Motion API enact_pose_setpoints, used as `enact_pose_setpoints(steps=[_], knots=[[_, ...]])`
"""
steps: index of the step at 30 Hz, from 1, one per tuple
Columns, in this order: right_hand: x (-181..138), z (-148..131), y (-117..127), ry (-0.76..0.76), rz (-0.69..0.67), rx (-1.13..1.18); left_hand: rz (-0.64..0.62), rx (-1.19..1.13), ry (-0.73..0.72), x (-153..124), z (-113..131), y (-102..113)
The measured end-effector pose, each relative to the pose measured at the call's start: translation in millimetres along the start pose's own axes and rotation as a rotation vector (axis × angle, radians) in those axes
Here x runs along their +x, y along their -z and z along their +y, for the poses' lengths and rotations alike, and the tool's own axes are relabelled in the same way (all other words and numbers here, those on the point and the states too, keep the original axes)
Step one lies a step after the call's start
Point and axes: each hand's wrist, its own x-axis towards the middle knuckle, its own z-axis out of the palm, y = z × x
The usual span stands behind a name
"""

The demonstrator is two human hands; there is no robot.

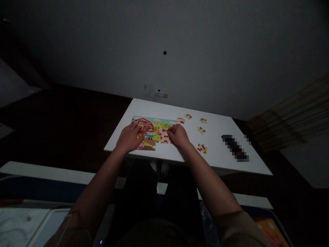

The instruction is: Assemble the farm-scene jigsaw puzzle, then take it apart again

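A partly joined farm jigsaw (151, 130) with a red barn lies on a small white table (221, 154). My left hand (129, 137) rests flat on its left part, fingers stretched over the picture. At the jigsaw's right edge, my right hand (178, 135) has its fingertips curled and pressed on a piece (171, 129). Several loose pieces lie to the right: one (202, 148) near my right wrist, others (201, 130) farther back.
A dark oblong object (235, 147), blurred out, lies on the table's right side. The wall behind holds a socket plate (161, 94). Dark floor surrounds the table. A white ledge (51, 173) and coloured items sit near my lap.
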Motion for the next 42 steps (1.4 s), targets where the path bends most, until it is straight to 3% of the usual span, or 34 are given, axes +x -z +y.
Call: enact_pose_setpoints(steps=[6,10,12,17,23,27,32,35,42], knots=[[-9,1,6,0.033,-0.012,0.084,0.003,0.004,-0.008,-2,0,1],[-32,26,33,-0.119,0.226,0.228,0.001,0.005,-0.011,-2,-1,1],[-49,47,51,-0.185,0.272,0.216,0.006,0.007,-0.011,-1,0,1],[-94,98,79,-0.253,0.201,0.052,0.016,0.022,-0.021,1,5,1],[-126,125,77,-0.23,0.16,-0.006,0.029,0.197,-0.026,-4,25,13],[-119,133,77,-0.34,0.232,0.05,0.039,0.207,-0.049,0,77,10],[-82,144,80,-0.386,0.226,-0.016,-0.129,-0.011,-0.158,6,144,-22],[-61,149,80,-0.399,0.22,-0.054,-0.199,-0.042,-0.19,9,151,-32],[-36,153,78,-0.515,0.179,-0.08,-0.272,-0.036,-0.209,7,141,-27]])
